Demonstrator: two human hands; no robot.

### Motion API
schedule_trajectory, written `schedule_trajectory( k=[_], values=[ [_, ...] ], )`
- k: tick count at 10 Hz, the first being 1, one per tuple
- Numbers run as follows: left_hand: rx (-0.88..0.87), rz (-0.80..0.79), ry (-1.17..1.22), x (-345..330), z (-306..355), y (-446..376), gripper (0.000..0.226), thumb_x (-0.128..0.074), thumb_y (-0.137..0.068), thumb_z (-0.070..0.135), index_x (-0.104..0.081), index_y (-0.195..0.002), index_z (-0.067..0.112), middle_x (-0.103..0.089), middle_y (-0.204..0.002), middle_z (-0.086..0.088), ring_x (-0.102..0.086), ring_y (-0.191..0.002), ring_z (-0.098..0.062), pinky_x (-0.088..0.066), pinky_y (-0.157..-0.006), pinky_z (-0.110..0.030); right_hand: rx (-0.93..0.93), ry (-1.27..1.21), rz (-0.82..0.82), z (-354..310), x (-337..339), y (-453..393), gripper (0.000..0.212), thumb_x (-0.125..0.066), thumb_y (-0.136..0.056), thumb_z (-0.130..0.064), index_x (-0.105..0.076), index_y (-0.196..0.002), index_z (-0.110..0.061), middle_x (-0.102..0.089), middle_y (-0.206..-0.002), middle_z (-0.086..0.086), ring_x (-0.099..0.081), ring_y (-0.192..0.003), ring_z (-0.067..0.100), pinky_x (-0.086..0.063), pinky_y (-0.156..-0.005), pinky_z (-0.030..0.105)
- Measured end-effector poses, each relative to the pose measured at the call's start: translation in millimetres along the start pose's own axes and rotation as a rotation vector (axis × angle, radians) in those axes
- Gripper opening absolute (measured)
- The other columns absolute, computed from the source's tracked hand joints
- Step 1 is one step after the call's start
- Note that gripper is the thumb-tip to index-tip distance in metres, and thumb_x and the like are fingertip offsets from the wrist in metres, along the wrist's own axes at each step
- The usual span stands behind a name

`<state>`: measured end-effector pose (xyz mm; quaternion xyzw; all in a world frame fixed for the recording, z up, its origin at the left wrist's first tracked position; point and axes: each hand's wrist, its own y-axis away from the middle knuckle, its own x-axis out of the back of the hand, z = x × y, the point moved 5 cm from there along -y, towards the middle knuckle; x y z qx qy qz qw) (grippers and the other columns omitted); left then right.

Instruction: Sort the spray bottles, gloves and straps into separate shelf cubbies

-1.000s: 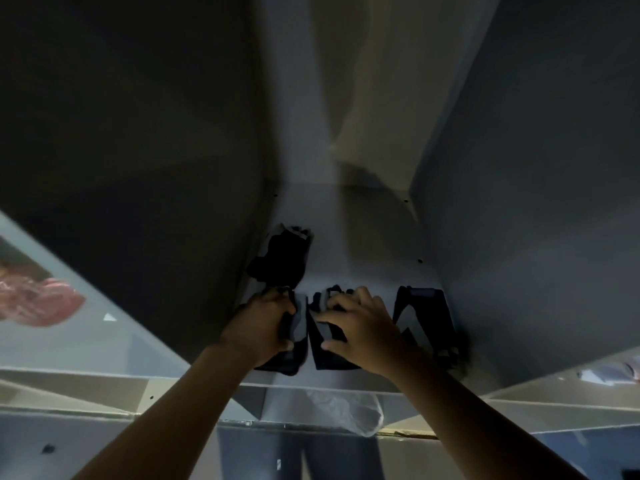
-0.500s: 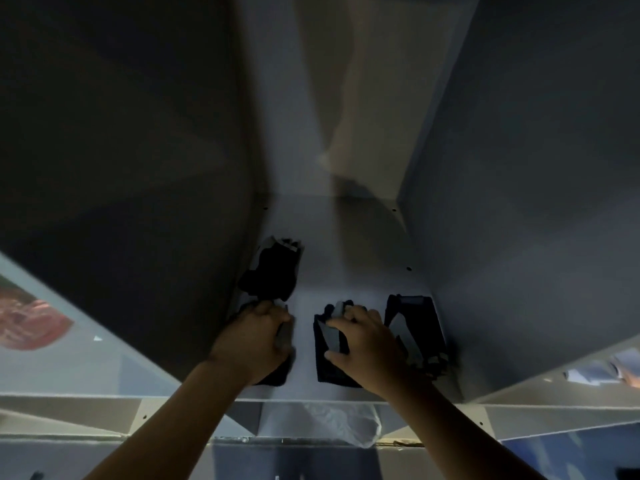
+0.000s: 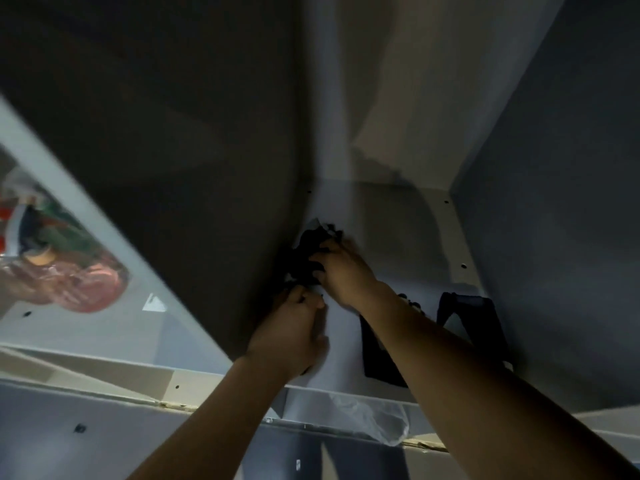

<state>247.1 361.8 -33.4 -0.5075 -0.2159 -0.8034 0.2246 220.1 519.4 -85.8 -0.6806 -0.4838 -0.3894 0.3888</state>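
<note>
Inside a dim cubby (image 3: 398, 230), a crumpled black glove bundle (image 3: 306, 249) lies against the left wall. My right hand (image 3: 344, 275) reaches across to it, fingers curled into the fabric. Just in front, my left hand (image 3: 292, 336) is curled over another black piece, of which only a dark edge (image 3: 305, 370) shows under the palm. A flat black piece (image 3: 375, 358) lies mid-floor, partly hidden by my right forearm. A black looped strap (image 3: 471, 323) lies by the right wall.
The cubby's dark side walls close in on both sides. The neighbouring cubby on the left holds a pink and red bagged item (image 3: 69, 285). Crumpled clear plastic (image 3: 374, 422) sticks out below the shelf's front edge.
My right hand left the middle black piece and moved back and left onto the glove bundle. My left hand stayed on the front-left piece. The camera moved closer.
</note>
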Motion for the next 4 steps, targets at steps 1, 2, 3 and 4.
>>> schedule_trajectory(
  k=[1, 2, 3, 4],
  values=[
    [0.01, 0.035, 0.047, 8.9, 1.4, 9.6, 0.043, -0.062, -0.086, 0.029, -0.052, -0.127, 0.019, -0.044, -0.138, -0.006, -0.045, -0.124, -0.029, -0.044, -0.101, -0.034, 0.044, 0.031, -0.069, 1.6, -1.7, -2.1, 0.044, -0.05, -0.091, -0.036, -0.066, -0.128, -0.017, -0.052, -0.146, 0.013, -0.047, -0.135, 0.036, -0.04, -0.112, 0.047],
    [0.019, 0.04, 0.087, 10.9, 12.8, 19.5, 0.043, -0.059, -0.088, 0.023, -0.053, -0.129, 0.015, -0.046, -0.139, -0.01, -0.045, -0.127, -0.031, -0.042, -0.102, -0.034, -0.008, 0.079, -0.064, 6.1, 26.1, 12.3, 0.043, -0.051, -0.088, -0.044, -0.062, -0.129, -0.035, -0.051, -0.146, 0.001, -0.049, -0.131, 0.03, -0.046, -0.104, 0.044],
    [0.001, 0.146, 0.16, 23.3, 13.2, 41.9, 0.037, -0.057, -0.087, 0.023, -0.057, -0.124, 0.017, -0.053, -0.13, -0.01, -0.051, -0.118, -0.031, -0.047, -0.095, -0.035, 0.025, 0.048, 0.095, -20.7, 54.7, 31.1, 0.035, -0.067, -0.087, -0.023, -0.067, -0.121, -0.024, -0.063, -0.13, 0.007, -0.059, -0.118, 0.031, -0.049, -0.1, 0.043],
    [-0.007, 0.158, 0.264, 28.3, 17.6, 68.1, 0.034, -0.056, -0.085, 0.022, -0.059, -0.119, 0.017, -0.057, -0.123, -0.01, -0.053, -0.113, -0.031, -0.049, -0.094, -0.037, -0.042, -0.148, 0.097, -52.2, 79.2, 67.7, 0.038, -0.074, -0.086, -0.007, -0.067, -0.121, -0.018, -0.062, -0.127, 0.004, -0.059, -0.116, 0.022, -0.043, -0.1, 0.028]
  ],
)
